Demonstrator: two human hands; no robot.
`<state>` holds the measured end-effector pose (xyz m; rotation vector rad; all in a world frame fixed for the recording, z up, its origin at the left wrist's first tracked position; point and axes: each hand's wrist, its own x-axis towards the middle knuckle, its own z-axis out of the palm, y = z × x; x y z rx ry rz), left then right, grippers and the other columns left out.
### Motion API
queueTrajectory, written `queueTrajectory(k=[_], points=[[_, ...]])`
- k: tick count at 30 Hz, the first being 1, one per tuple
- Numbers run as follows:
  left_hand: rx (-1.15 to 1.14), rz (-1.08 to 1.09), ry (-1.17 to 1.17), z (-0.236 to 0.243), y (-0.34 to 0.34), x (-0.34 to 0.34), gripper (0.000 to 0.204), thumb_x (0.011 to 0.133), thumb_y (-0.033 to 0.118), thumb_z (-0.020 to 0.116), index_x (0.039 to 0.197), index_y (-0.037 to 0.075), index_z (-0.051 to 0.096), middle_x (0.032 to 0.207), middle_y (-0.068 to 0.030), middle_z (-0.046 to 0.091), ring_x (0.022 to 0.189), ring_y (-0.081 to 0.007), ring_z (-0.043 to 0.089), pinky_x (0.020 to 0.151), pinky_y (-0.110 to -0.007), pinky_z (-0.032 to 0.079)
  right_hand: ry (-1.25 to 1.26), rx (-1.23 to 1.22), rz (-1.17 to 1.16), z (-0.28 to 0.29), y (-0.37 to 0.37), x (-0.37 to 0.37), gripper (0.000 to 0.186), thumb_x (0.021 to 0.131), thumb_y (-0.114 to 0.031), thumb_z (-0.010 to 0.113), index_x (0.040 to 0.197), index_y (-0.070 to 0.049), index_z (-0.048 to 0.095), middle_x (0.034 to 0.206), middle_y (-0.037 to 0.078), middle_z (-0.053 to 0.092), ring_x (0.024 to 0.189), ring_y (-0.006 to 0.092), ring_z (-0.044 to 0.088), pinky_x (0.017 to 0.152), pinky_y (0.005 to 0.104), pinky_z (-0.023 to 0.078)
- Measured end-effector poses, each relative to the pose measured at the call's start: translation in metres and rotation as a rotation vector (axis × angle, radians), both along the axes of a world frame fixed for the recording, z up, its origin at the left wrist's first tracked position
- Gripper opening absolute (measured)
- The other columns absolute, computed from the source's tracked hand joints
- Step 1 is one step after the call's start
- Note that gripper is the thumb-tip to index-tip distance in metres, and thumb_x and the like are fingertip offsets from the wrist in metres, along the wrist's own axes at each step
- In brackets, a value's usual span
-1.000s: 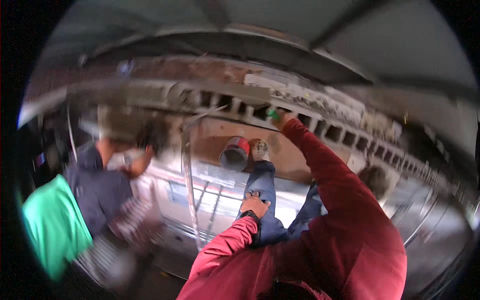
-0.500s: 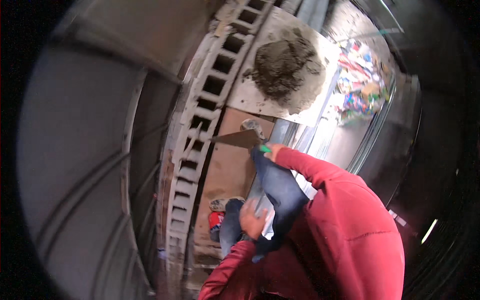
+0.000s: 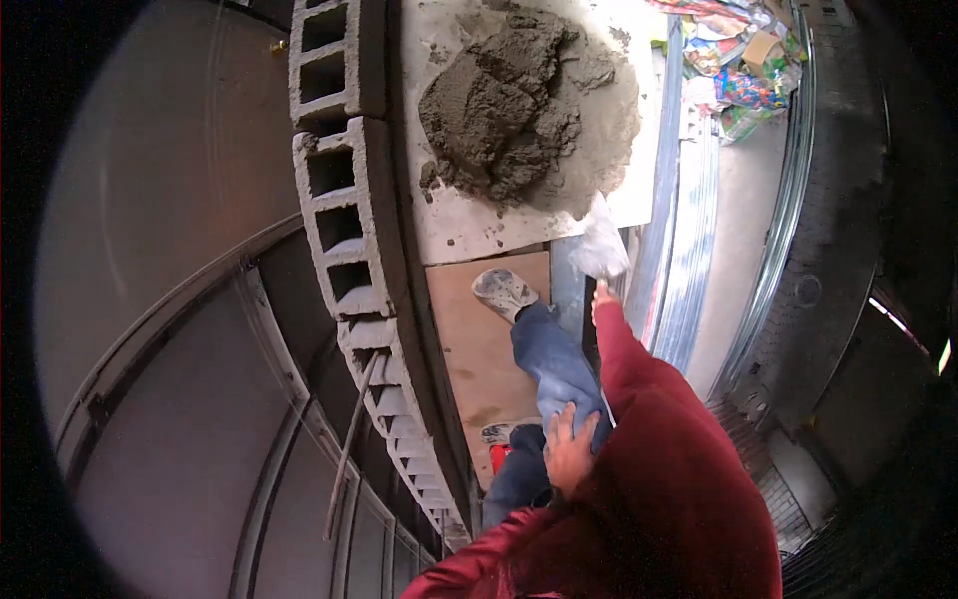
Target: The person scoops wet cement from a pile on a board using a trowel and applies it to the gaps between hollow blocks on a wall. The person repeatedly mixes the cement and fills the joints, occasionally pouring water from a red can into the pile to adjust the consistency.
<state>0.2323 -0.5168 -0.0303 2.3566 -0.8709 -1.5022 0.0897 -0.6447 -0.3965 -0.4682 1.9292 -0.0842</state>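
Note:
My right hand (image 3: 603,293) is closed around the handle of a pointed trowel (image 3: 601,247), its arm stretched forward. The bright blade points away from me, its tip at the near right edge of the mortar; whether they touch I cannot tell. The heap of wet grey mortar (image 3: 499,115) lies on a white board (image 3: 469,235), with a thin smear spread on its right side. My left hand (image 3: 569,454) rests on my knee with fingers spread, holding nothing.
A hollow-block wall (image 3: 374,195) runs along the left, with a thin rod (image 3: 349,439) leaning on it. Brown boarding (image 3: 479,339) lies under my shoes. Long metal profiles (image 3: 694,260) lie to the right, with colourful bags and wrappers (image 3: 748,85) beyond.
My right hand has carried the trowel from over my leg forward and right to the mortar's edge. The view has turned. My left hand now lies on my knee.

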Motion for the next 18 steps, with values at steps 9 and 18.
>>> queueTrajectory(k=[9, 18], points=[[-0.056, 0.252, -0.104, -0.004, -0.042, 0.009, 0.034, 0.084, 0.036, 0.054, 0.116, 0.03, 0.06, 0.133, -0.005, 0.048, 0.117, -0.0337, 0.048, 0.092, -0.046, 0.042, -0.19, -0.017, 0.145, -0.022, -0.251, 0.212, 0.044, 0.088, -0.057, 0.047, 0.077, -0.014, 0.049, 0.057, -0.001, 0.044, 0.041, 0.0132, 0.037, 0.04, 0.0317, 0.034], [-0.167, 0.112, -0.005, 0.007, -0.031, 0.014, 0.04, 0.078, 0.024, 0.063, 0.117, 0.021, 0.059, 0.131, -0.0145, 0.046, 0.115, -0.0409, 0.046, 0.097, -0.045, 0.04, -0.273, -0.009, 0.156, 0.029, -0.228, 0.182, 0.039, 0.087, -0.054, 0.051, 0.076, -0.017, 0.049, 0.053, -0.003, 0.043, 0.039, 0.012, 0.036, 0.039, 0.0305, 0.029]])
